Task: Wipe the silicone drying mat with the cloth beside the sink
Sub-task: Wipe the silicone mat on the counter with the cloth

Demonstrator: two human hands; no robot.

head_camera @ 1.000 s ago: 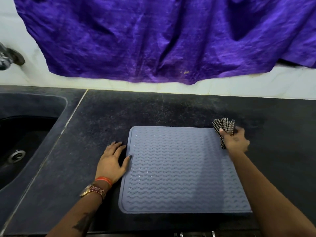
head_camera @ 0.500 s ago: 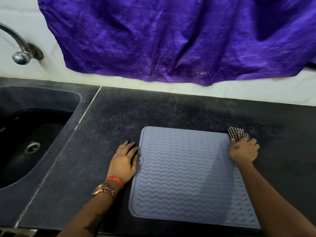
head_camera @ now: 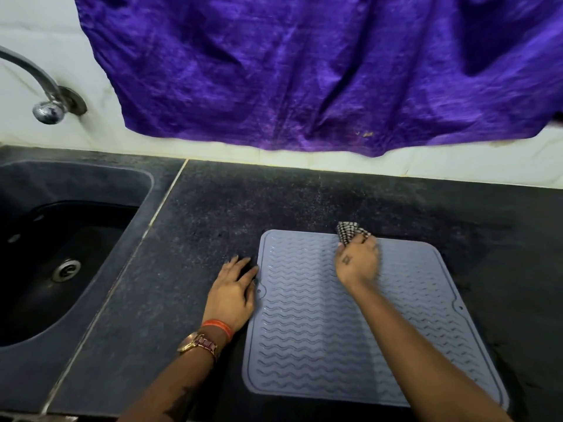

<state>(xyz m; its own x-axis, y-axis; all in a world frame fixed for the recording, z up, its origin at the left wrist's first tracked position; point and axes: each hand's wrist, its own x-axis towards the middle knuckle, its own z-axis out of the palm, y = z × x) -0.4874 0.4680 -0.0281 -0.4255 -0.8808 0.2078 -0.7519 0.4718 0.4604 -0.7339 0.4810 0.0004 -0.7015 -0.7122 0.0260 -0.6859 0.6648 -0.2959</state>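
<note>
A grey-blue silicone drying mat (head_camera: 307, 327) with wavy ridges lies flat on the dark countertop (head_camera: 189, 239). My right hand (head_camera: 358, 263) grips a bunched black-and-white checked cloth (head_camera: 350, 232) and presses it on the mat near the middle of its far edge. My left hand (head_camera: 233, 292) lies flat on the counter, fingers straight, touching the mat's left edge. Most of the cloth is hidden under my fingers.
A dark sink (head_camera: 61, 251) with a metal drain (head_camera: 66, 269) is set into the counter at the left. A chrome tap (head_camera: 45, 99) sticks out of the white wall above it. A purple fabric (head_camera: 304, 71) hangs over the wall behind the counter.
My right hand has slid the cloth left along the mat's far edge, from the far right corner to about the middle. The left hand has stayed at the mat's left edge. The view shifted left.
</note>
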